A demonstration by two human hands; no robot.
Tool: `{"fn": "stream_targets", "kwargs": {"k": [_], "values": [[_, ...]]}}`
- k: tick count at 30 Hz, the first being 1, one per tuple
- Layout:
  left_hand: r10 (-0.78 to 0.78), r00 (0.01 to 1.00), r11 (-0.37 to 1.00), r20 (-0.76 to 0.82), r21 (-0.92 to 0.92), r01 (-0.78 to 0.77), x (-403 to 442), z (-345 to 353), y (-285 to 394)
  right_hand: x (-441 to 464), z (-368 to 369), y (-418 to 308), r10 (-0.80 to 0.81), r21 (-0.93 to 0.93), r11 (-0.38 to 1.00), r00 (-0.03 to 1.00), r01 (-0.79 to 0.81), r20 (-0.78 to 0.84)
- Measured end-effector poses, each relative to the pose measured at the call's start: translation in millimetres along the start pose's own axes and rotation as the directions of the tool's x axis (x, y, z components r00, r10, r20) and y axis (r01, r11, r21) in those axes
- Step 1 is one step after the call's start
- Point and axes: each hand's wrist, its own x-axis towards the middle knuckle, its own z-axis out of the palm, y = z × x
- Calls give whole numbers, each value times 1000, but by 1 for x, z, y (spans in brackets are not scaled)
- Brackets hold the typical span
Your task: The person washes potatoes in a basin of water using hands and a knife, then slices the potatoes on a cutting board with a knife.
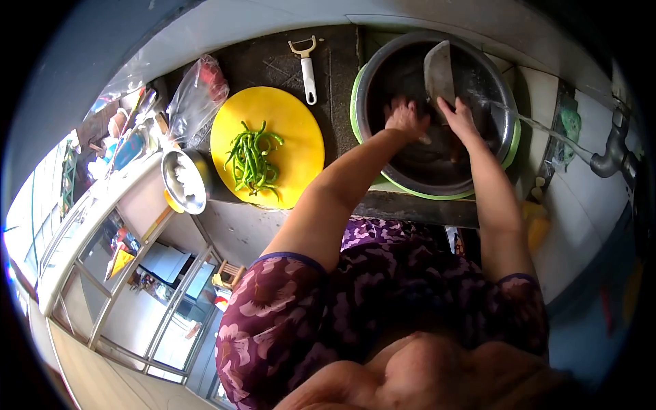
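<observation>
A kitchen knife (439, 70) with a broad blade is held over a large dark basin (383, 65), blade pointing away from me. My right hand (458, 117) grips it at the near end; the handle is mostly hidden by my hand and the dark basin. My left hand (408, 120) is in the basin just left of the knife, slightly blurred, fingers apart and holding nothing I can see. A stream of water (540, 123) runs from the tap (615, 154) on the right into the basin.
Left of the basin, green chili peppers (253, 158) lie on a yellow round board (301, 137). A white-handled peeler (307, 72) lies behind it. Farther left are a metal bowl (195, 197) with white pieces and a plastic bag (195, 102). A green rim (424, 196) surrounds the basin.
</observation>
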Motion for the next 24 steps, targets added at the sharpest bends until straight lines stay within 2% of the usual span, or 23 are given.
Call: {"fn": "stream_targets", "kwargs": {"k": [2, 3, 4, 5, 7, 9, 11, 12, 14, 15, 17, 18, 19, 21, 22, 23, 24], "values": [[83, 995, 987, -51, 139, -75, -21, 16, 4, -34, -20, -47, 178, 108, 972, 953, -209, 244], [92, 995, 988, 48, 121, -98, -27, 13, 7, -40, -17, -49, 123, 202, 963, 957, -180, 264], [104, 984, 988, 148, 101, -119, -33, 5, 8, -35, -5, -27, -99, 103, 990, 995, 96, 24], [117, 963, 987, 242, 79, -140, -38, -4, 9, -28, 4, -5, -345, -62, 938, 920, 340, -184], [135, 944, 975, 301, 130, -181, -41, -11, 10, -42, -16, -11, -405, -310, 899, 859, 310, -312], [160, 931, 949, 329, 210, -237, -37, -7, 3, -69, -47, -44, -290, -415, 899, 898, 137, -331], [114, 980, 979, 161, 148, -138, -34, -6, -2, -61, -56, -26, -379, -501, 851, 844, 158, -378], [75, 994, 993, 82, 83, -82, -29, -8, -5, -60, -61, -29, -285, -497, 864, 892, 81, -350], [18, 996, 999, -82, -41, -22, -16, 0, -11, -60, -56, -34, -472, -710, 698, 805, 91, -361], [17, 997, 998, -75, -60, -22, -16, 2, -9, -61, -50, -35, -558, -797, 598, 756, 81, -342], [15, 998, 995, -67, -96, -21, -14, 2, -3, -56, -23, -30, -681, -669, 601, 719, 437, -141], [36, 999, 999, 8, -5, -36, -19, -2, 6, -55, -4, -29, -628, -619, 649, 771, 443, -106], [104, 995, 991, 7, 83, -104, -19, 9, 7, -53, 12, -26, -574, -567, 694, 816, 443, -64], [211, 977, 942, 44, 258, -215, -28, 25, 6, -54, 35, -18, -508, -660, 698, 842, 279, -181], [203, 977, 936, 65, 279, -213, -28, 40, 5, -56, 46, -15, -412, -579, 790, 873, 200, -260], [167, 979, 933, 115, 303, -195, -31, 45, 6, -47, 64, 13, -490, -490, 821, 803, 294, -340], [147, 981, 916, 126, 356, -184, -30, 56, 6, -57, 67, 6, -378, -392, 890, 860, 234, -343]]}}
